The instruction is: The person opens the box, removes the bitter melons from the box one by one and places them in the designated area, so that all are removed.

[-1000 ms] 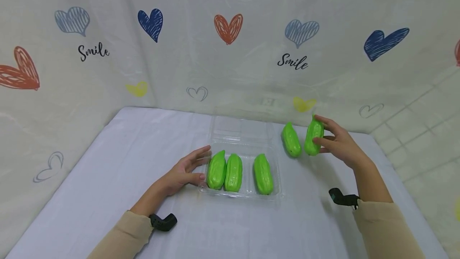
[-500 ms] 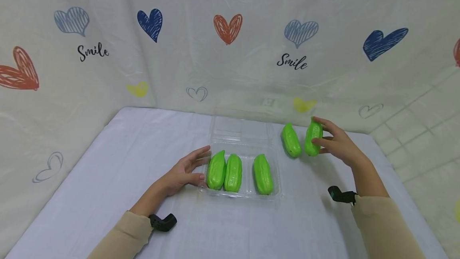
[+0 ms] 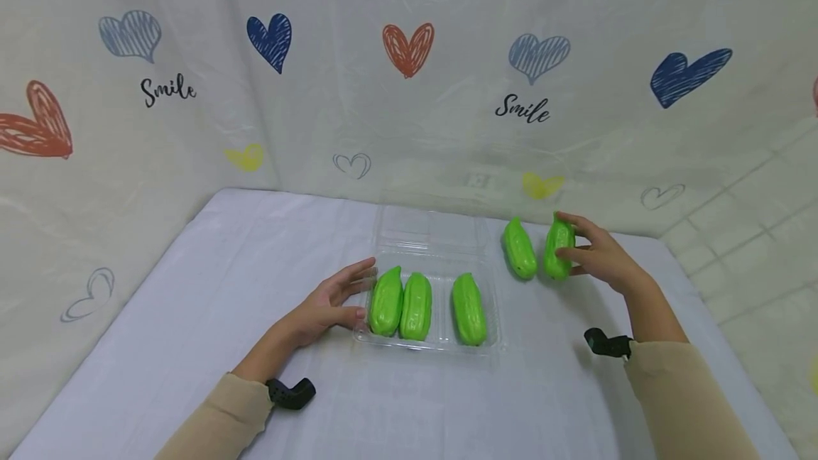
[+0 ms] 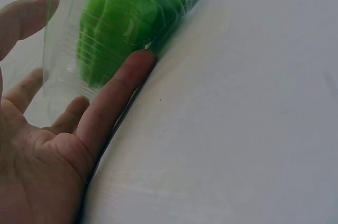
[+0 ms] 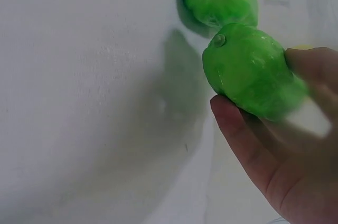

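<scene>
My right hand [image 3: 603, 254] pinches a glossy, ridged green toy gourd [image 3: 559, 250] between thumb and fingers, close over the table at the back right. Just left of it lies another green gourd [image 3: 520, 248]; in the right wrist view the held gourd [image 5: 248, 71] overlaps that one. A clear plastic clamshell box [image 3: 441, 343] stands mid-table with its lid laid back. Two gourds [image 3: 400, 304] fill its left side and a third gourd [image 3: 469, 309] lies at its right. With fingers extended, my left hand [image 3: 322, 311] touches the box's left wall, the thumb low along it in the left wrist view.
A white cloth [image 3: 409, 410] covers the table. Behind it hangs a pale curtain [image 3: 409, 119] printed with hearts and "Smile". Between the box's left pair and its right gourd, bare box floor [image 3: 441, 304] shows.
My right hand has sunk slightly with the gourd, toward the table. The left hand, the box and the other gourds stay where they were.
</scene>
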`<act>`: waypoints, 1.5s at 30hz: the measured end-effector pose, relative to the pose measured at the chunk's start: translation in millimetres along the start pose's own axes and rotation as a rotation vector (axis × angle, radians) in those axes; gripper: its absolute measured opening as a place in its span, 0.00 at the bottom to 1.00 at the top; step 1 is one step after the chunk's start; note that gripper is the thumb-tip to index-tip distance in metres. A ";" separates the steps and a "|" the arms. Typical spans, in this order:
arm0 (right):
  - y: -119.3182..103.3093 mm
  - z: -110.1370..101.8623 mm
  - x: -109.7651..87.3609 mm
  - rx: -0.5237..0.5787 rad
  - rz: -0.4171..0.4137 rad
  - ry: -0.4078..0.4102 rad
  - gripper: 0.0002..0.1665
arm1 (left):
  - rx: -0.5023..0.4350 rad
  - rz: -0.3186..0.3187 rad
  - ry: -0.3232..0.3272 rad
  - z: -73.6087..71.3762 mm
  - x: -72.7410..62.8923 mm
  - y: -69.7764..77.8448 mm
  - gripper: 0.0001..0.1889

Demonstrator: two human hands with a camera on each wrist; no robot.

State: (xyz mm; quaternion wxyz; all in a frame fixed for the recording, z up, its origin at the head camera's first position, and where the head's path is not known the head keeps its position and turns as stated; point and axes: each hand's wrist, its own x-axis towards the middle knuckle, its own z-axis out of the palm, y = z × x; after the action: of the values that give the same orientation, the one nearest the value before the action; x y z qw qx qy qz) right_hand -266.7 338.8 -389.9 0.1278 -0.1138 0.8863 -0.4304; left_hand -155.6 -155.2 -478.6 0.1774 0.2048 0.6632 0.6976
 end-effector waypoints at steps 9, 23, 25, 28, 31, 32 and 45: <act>5.6 1.7 5.1 -0.026 0.017 -0.014 0.45 | -0.005 -0.003 0.003 -0.6 -0.4 -2.2 0.47; 11.9 3.7 13.2 -0.061 0.027 -0.033 0.45 | -0.004 -0.001 0.008 -0.5 0.0 -3.3 0.47; 11.8 3.9 14.6 -0.075 0.036 -0.033 0.45 | -0.001 0.001 0.008 -1.0 0.4 -3.4 0.47; 10.4 4.4 15.7 -0.086 0.044 -0.037 0.45 | 0.001 0.001 0.008 -1.2 0.9 -2.8 0.47; 8.8 5.1 16.3 -0.096 0.050 -0.044 0.45 | 0.002 -0.005 0.009 -0.6 1.4 -1.6 0.47; 8.5 5.2 16.5 -0.097 0.054 -0.045 0.45 | 0.001 -0.006 0.009 -0.5 1.4 -1.2 0.47; 10.2 6.0 17.2 -0.099 0.073 -0.036 0.42 | -0.005 -0.009 0.005 -0.9 1.5 -2.2 0.47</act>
State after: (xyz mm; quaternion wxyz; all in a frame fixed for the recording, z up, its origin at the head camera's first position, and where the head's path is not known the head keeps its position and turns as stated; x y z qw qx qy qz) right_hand -281.9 335.2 -403.8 0.1534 -0.0954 0.9077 -0.3788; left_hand -157.4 -155.0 -480.8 0.1793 0.1998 0.6626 0.6992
